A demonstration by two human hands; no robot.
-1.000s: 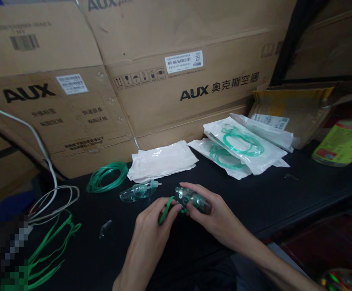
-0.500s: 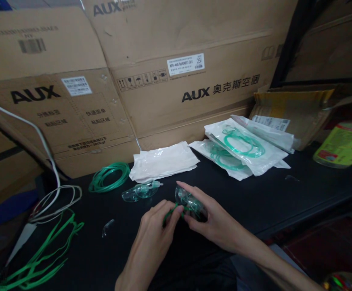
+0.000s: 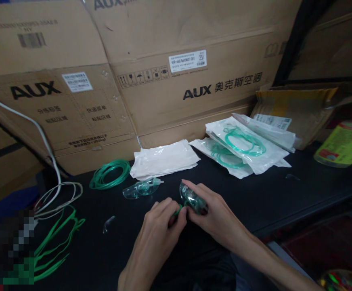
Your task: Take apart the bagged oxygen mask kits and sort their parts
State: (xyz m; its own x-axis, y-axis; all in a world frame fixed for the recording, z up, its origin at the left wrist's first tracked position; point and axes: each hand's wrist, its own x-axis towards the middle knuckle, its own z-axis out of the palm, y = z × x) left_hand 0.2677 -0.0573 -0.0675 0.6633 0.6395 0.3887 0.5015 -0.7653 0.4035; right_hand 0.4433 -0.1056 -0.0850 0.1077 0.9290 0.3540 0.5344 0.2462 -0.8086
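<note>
My right hand (image 3: 209, 204) grips a clear green oxygen mask (image 3: 191, 198), thumb below and fingers over its top. Close against it, my left hand (image 3: 164, 226) pinches a green elastic strap (image 3: 179, 209) at the mask's near edge; most of that strap is hidden by the fingers. Another clear mask (image 3: 142, 188) with a pale connector lies on the black table just beyond my left hand. A coil of green tubing (image 3: 111, 174) rests to its left. Loose green straps (image 3: 56, 242) lie at the table's left side.
White flat pouches (image 3: 165, 159) are stacked behind the hands. Packed pouches with green tubing (image 3: 245, 145) lie at the back right, near an open carton (image 3: 297, 105) and a yellow-labelled bottle (image 3: 342, 143). Large AUX cardboard (image 3: 164, 101) stands behind. A small clear elbow piece (image 3: 107, 223) lies left.
Both hands and the mask have shifted slightly right. The left fingers have closed in nearer the mask, and less of the green strap shows between the hands.
</note>
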